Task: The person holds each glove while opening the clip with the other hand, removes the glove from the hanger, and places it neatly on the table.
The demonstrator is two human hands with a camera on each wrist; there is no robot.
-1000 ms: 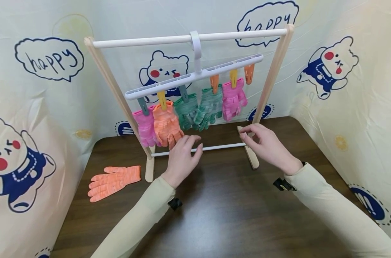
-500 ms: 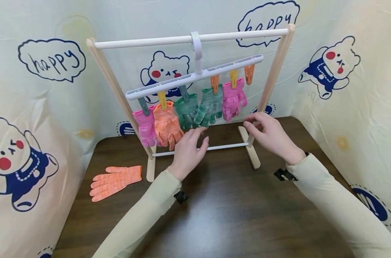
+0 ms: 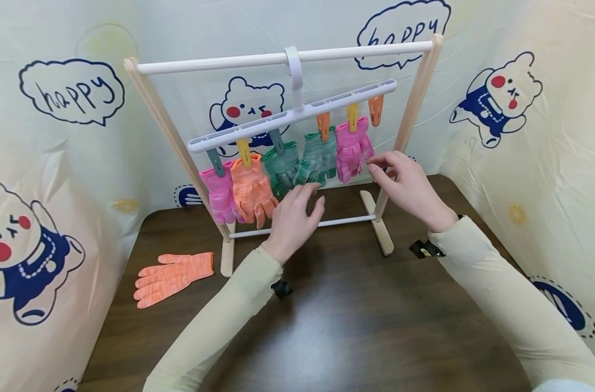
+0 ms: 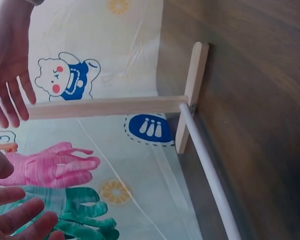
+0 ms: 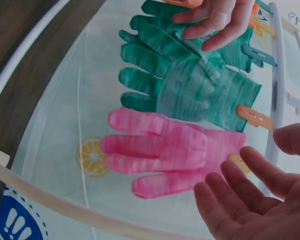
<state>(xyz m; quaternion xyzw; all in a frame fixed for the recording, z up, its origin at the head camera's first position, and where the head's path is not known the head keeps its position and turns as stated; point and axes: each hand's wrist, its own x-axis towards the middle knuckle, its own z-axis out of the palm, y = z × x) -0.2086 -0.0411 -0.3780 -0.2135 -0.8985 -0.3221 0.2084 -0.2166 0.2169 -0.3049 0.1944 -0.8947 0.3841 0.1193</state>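
My left hand [image 3: 293, 220] is raised in front of the rack with its fingers loosely bent and nothing in them, just below two green gloves [image 3: 318, 158]. To the right, my right hand [image 3: 409, 185] holds nothing; its fingertips are near the right-hand pink glove [image 3: 352, 149]. That glove hangs from a yellow clothespin [image 3: 352, 117]. Further left an orange glove [image 3: 252, 190] and another pink glove [image 3: 220, 193] hang from clothespins on the white hanger [image 3: 258, 128]. An orange clothespin [image 3: 375, 110] at the hanger's right end holds no glove. The right wrist view shows the orange clip [image 5: 255, 117] on a green cuff.
The hanger hooks over the white top bar [image 3: 214, 64] of a wooden rack [image 3: 415, 98], tilting up to the right. An orange glove [image 3: 175, 277] lies flat on the dark table [image 3: 356, 326] at left. A low white crossbar [image 3: 346, 221] joins the rack's feet. Printed cloth [image 3: 170, 147] surrounds the table.
My left hand has moved right and up, from below the orange hanging glove to below the green ones. My right hand has risen towards the right-hand pink glove. The gloves stay hanging.
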